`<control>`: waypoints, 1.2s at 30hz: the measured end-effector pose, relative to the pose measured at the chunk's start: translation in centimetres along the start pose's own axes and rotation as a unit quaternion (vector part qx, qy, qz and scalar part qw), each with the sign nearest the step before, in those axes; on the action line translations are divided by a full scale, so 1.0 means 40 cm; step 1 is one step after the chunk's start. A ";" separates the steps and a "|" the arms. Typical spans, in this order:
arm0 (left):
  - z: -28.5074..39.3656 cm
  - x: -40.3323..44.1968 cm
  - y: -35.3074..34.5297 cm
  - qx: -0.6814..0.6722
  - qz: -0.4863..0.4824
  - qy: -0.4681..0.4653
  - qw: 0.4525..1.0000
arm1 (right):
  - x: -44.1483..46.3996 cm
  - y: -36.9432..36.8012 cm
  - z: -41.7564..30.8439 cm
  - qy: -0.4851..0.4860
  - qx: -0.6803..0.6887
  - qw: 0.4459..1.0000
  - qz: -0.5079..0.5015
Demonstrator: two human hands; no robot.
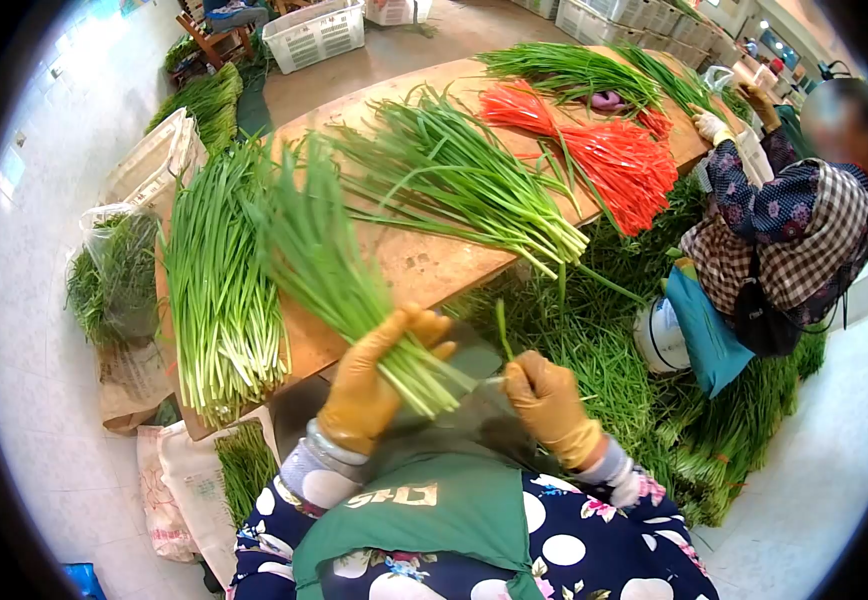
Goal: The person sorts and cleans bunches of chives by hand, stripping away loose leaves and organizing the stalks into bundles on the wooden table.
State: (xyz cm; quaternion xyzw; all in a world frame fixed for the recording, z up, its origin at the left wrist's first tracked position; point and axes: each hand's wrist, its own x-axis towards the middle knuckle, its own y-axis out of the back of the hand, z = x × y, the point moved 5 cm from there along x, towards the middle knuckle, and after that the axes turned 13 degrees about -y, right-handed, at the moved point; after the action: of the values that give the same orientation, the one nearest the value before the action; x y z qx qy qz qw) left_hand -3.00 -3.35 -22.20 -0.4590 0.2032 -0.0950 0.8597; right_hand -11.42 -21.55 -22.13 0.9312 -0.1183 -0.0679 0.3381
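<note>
My left hand [362,385], in an orange rubber glove, is wrapped round the lower stems of a bunch of garlic chives [329,265]. The leafy tops fan up and to the left over the table edge, blurred by motion. My right hand [552,408], gloved alike, is pinched closed beside the cut ends, with a single green chive blade [501,328] sticking up from the fingers. A larger pile of chives [224,285] lies to the left on the table, its pale stem ends toward me. Another loose heap of chives [464,180] lies ahead on the right.
The curved wooden table [424,275] also carries red plastic ties [619,170] and more chives [569,75]. Leaf trimmings [594,345] cover the floor at right. A co-worker [784,220] stands at the right beside a white bucket [659,335]. White crates [314,38] stand behind.
</note>
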 end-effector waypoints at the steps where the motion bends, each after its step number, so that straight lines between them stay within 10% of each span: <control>1: 0.031 -0.002 -0.008 -0.050 -0.007 -0.009 0.999 | 0.003 0.023 0.030 -0.013 -0.138 0.990 -0.007; 4: 0.075 -0.022 0.023 -0.079 -0.055 -0.008 0.995 | 0.025 0.061 0.123 -0.053 -0.450 0.877 -0.162; 7: 0.034 -0.018 0.041 -0.148 -0.055 0.068 0.985 | 0.107 0.154 -0.093 0.137 -0.310 0.928 0.157; 11: 0.031 -0.029 0.039 -0.131 -0.084 0.056 0.986 | 0.262 0.119 -0.109 0.152 -0.479 0.838 0.212; 23: -0.003 -0.055 0.051 0.049 -0.019 0.054 0.997 | 0.124 0.033 -0.158 0.186 -0.116 0.976 0.016; 31: -0.039 -0.015 0.053 0.168 -0.010 0.017 0.986 | -0.013 -0.083 -0.100 0.170 -0.232 0.957 -0.043; 33: -0.042 -0.016 0.059 0.148 0.011 0.029 0.989 | -0.017 -0.066 -0.090 0.126 0.058 0.978 -0.153; 36: -0.050 -0.027 0.068 0.097 0.016 0.053 0.994 | 0.003 -0.100 -0.034 -0.127 0.359 0.869 -0.316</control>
State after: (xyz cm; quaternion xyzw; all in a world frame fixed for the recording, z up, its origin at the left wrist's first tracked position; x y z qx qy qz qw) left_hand -4.91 -2.92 -25.15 -0.3649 0.2452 -0.1248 0.8895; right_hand -10.35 -17.77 -23.66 0.9593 0.1242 -0.2417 -0.0767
